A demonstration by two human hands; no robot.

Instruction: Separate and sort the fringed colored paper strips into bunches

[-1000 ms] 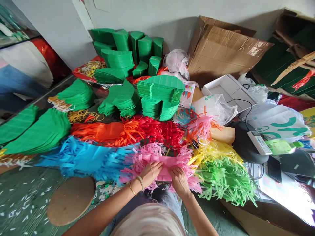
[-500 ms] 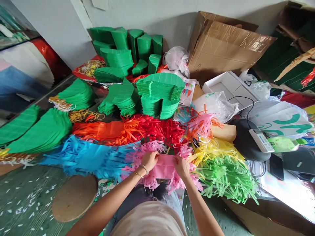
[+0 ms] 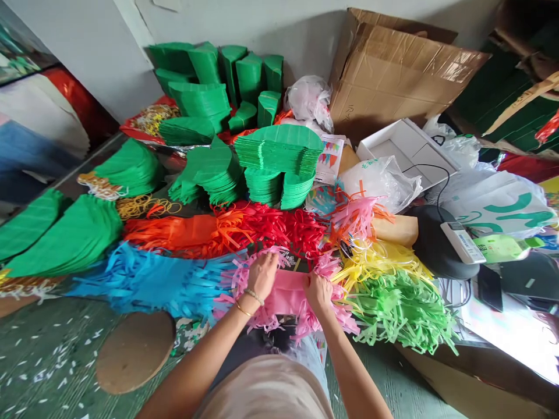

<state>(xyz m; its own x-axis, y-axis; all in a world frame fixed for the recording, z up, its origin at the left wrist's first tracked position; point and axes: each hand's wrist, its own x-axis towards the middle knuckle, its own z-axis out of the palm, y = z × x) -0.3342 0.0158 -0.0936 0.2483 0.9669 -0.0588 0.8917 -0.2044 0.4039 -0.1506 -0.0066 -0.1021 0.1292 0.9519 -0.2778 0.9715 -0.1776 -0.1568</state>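
Note:
A pink fringed paper sheet [image 3: 286, 297] lies at the table's front edge, right before my body, its cut strips spread to both sides. My left hand [image 3: 262, 274], a bracelet at its wrist, is closed at the sheet's upper left corner on the pink fringe. With fingers pinched, my right hand [image 3: 318, 292] grips the sheet's right edge. What lies between the fingertips is mostly hidden. Blue fringed paper [image 3: 161, 282] adjoins the pink on the left. On the right are yellow fringe [image 3: 379, 262] and light green fringe [image 3: 404, 311]. Orange fringe [image 3: 183, 233] and red fringe [image 3: 279, 227] lie beyond.
Stacks of green paper [image 3: 277, 148] fill the back left. A cardboard box [image 3: 402, 75], a white box [image 3: 404, 145] and plastic bags [image 3: 384, 180] stand at the back right. A green bottle [image 3: 498, 247] lies at right. A round stool [image 3: 135, 352] is on the floor.
My left hand has shifted slightly up and left, its wrist more upright. My right hand has moved a little left and stays on the pink paper. The view has shifted slightly.

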